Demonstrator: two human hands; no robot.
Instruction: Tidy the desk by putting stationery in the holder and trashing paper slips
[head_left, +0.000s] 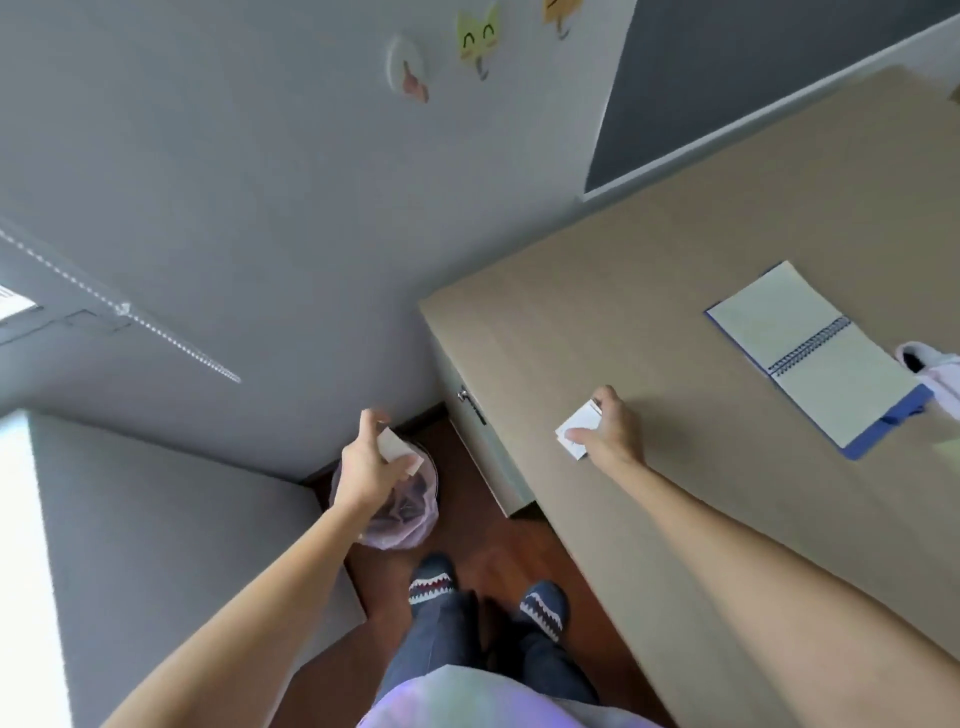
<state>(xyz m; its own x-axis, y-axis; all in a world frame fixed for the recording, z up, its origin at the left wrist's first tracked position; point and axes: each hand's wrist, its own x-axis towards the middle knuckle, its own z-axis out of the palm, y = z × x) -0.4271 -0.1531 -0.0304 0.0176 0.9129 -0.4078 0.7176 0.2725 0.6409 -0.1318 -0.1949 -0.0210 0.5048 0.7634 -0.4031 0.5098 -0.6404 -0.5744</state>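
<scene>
My left hand reaches out over the trash bin, a small bin lined with a pale plastic bag, on the floor in the corner beside the desk. A white paper slip is pinched between its thumb and fingers, right above the bin's opening. My right hand rests near the left end of the beige desk and grips a small stack of white paper slips. No stationery holder is in view.
An open spiral notebook with a blue cover lies on the desk to the right, and a pale object sits at the right edge. A desk drawer with a metal handle faces the bin. My feet stand on the wooden floor.
</scene>
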